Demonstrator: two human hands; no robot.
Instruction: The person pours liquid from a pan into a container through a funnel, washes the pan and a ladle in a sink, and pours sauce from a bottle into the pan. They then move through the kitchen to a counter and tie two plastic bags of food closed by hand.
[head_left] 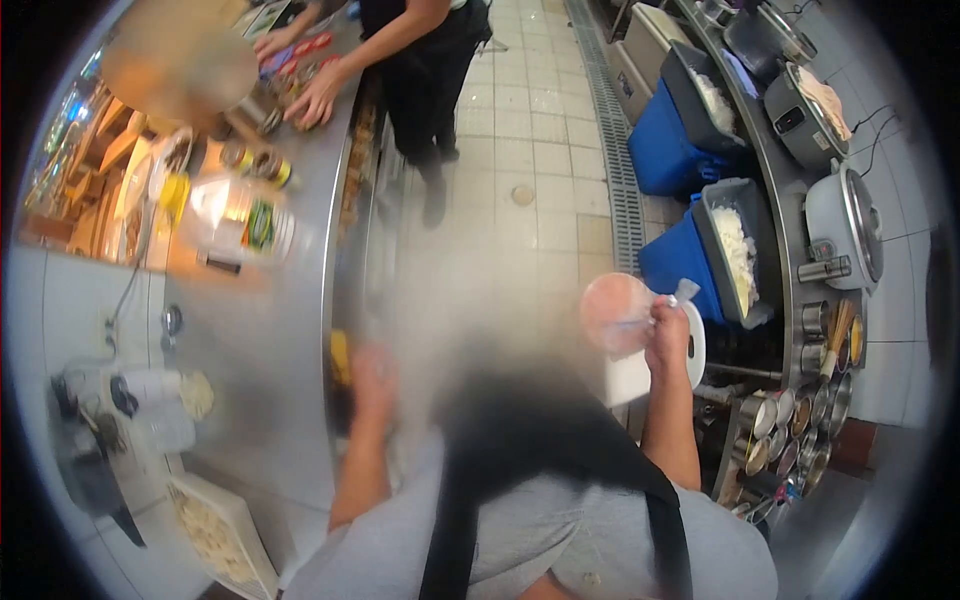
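Note:
My right hand [668,330] is closed around the gathered neck of a clear plastic bag [615,312] with something pinkish in it; its twisted end sticks up past my fingers. Below and beside the bag is a white container [628,378], partly hidden by my hand and forearm. My left hand [373,382] is low by the edge of the steel counter, smeared by haze on the lens, so its fingers do not show clearly. Close to it is a yellow object [341,358] whose kind I cannot make out.
A steel counter [270,400] runs along the left, bearing a clear plastic tub [280,232] and jars [268,166]. A co-worker [405,60] stands at its far end. On the right are blue bins [672,150] and a shelf with rice cookers [838,225].

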